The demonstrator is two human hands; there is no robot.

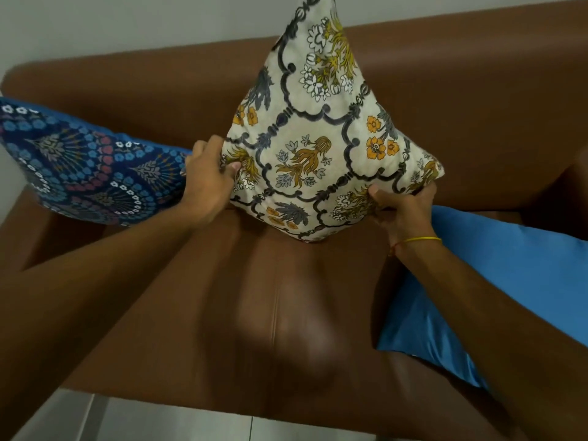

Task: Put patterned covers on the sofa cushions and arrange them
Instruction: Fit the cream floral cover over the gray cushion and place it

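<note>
Cream floral cushion, covered, is gripped by left hand and right hand. Navy cushion is covered; blue cushion is left bare.

Brown sofa, floral cushion, navy patterned cushion, blue cushion

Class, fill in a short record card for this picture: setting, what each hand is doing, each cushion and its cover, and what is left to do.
setting: brown leather sofa
left hand: grips the cream floral cushion at its left corner
right hand: grips the same cushion's lower right edge; yellow thread on the wrist
cream floral cushion: covered, standing on one corner on the middle of the seat
navy patterned cushion: covered, at the sofa's left end
plain blue cushion: at right, no patterned cover
remaining: cover the plain blue cushion
</note>
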